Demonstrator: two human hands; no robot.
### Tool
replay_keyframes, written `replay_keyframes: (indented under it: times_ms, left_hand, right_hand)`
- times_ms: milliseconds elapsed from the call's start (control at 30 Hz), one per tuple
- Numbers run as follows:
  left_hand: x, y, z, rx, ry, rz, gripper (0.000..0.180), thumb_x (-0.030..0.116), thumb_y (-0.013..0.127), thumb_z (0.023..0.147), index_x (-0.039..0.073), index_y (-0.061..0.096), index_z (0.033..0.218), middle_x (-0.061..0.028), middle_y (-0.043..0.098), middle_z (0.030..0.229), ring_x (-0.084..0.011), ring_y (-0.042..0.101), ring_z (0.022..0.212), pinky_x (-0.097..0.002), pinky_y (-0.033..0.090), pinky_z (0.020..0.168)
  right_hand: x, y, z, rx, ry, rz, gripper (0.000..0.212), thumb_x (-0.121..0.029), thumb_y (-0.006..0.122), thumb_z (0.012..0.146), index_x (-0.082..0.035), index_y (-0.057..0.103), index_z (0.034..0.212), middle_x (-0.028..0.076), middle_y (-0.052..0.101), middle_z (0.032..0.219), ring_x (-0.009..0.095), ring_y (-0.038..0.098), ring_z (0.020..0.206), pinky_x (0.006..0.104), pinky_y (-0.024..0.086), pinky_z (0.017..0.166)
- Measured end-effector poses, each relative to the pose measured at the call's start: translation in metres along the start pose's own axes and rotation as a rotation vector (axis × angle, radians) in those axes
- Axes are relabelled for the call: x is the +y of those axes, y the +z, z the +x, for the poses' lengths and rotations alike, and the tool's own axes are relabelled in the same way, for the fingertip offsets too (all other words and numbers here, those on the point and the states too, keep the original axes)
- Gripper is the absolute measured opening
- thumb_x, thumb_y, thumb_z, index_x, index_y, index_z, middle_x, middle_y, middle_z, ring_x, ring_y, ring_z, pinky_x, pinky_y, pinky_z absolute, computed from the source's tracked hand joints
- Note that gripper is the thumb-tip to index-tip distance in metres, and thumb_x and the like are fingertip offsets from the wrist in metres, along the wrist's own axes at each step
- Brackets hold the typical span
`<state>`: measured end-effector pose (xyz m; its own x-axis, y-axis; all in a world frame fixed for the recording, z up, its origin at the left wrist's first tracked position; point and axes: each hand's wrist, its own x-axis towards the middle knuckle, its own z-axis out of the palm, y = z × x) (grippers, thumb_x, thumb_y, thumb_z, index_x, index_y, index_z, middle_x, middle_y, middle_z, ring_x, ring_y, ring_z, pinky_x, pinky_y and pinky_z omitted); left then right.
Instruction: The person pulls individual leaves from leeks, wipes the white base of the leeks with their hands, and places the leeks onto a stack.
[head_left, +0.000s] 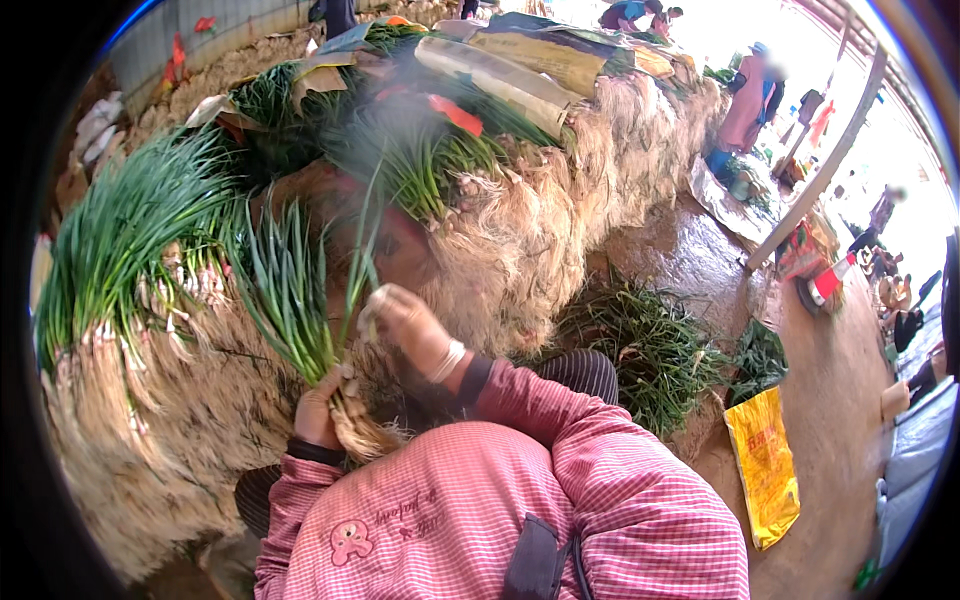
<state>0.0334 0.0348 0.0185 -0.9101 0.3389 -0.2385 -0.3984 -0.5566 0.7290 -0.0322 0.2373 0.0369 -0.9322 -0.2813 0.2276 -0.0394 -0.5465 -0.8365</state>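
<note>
A bunch of green onions [290, 300] stands upright before me, its long leaves pointing away and its pale roots hanging near my lap. My left hand [318, 410] is closed round the white stems just above the roots. On the bunch's right side, my right hand [412, 330], in a thin whitish glove with a band at the wrist, has its fingers bent together at a green onion leaf. The fingertips seem to pinch this leaf; some haze blurs the view there.
To the left, more green onions [130, 240] lie on a thick bank of pale roots [200, 420]. A tall root-covered stack [560, 210] rises ahead. Right of my knee sits a heap of loose green leaves [650, 350], near a yellow bag [763, 465]. Other people stand farther off.
</note>
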Motion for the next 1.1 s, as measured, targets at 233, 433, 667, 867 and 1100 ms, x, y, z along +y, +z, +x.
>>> replay_keyframes:
  times_ms: [233,433,667,867,1100]
  left_hand:
    - [0.07,0.007,-0.022,-0.531,0.152,-0.337,0.021,0.025,0.052,0.101,0.007,0.052,0.112,-0.0029,0.056,0.082,-0.01,0.05,0.066,-0.0205,0.049,0.054]
    - [0.076,0.045,-0.025,-0.269,0.468,-0.313,0.017,0.016,0.051,0.101,0.005,0.053,0.113,-0.0007,0.057,0.095,-0.0097,0.055,0.082,-0.0329,0.046,0.096]
    - [0.061,0.012,-0.005,-0.174,0.407,-0.092,0.021,0.025,0.056,0.099,0.009,0.055,0.113,0.0013,0.059,0.092,-0.0101,0.059,0.084,-0.0315,0.049,0.081]
    - [0.049,0.012,0.007,-0.036,0.43,-0.124,0.035,0.028,0.058,0.098,0.007,0.055,0.125,-0.0006,0.063,0.103,-0.0114,0.057,0.092,-0.0293,0.052,0.08]
    - [0.038,0.054,-0.004,-0.286,0.399,-0.178,0.058,0.033,0.057,0.098,0.007,0.036,0.145,-0.0032,0.062,0.124,-0.0129,0.058,0.093,-0.0299,0.052,0.078]
  right_hand:
    - [-0.048,-0.073,0.012,-0.446,-0.473,-2.071,0.025,-0.023,0.063,0.09,-0.007,0.058,0.109,0.007,0.066,0.093,0.023,0.065,0.091,0.0353,0.052,0.08]
    - [-0.11,-0.07,0.08,0.4,0.217,-2.003,0.083,-0.059,0.063,0.083,-0.007,0.038,0.144,0.014,0.054,0.13,0.027,0.053,0.121,0.0433,0.045,0.097]
    - [-0.07,-0.106,0.108,0.297,0.036,-2.332,0.071,-0.034,0.061,0.088,-0.001,0.036,0.145,0.014,0.061,0.122,0.029,0.055,0.117,0.0407,0.048,0.087]
    - [-0.144,-0.093,0.123,0.404,-0.334,-1.749,0.02,-0.021,0.067,0.08,-0.006,0.064,0.093,0.013,0.068,0.094,0.03,0.063,0.094,0.04,0.05,0.08]
    - [-0.132,-0.09,0.125,0.23,-0.463,-1.721,0.023,-0.025,0.062,0.083,-0.005,0.063,0.095,0.016,0.068,0.084,0.035,0.066,0.087,0.0448,0.051,0.078]
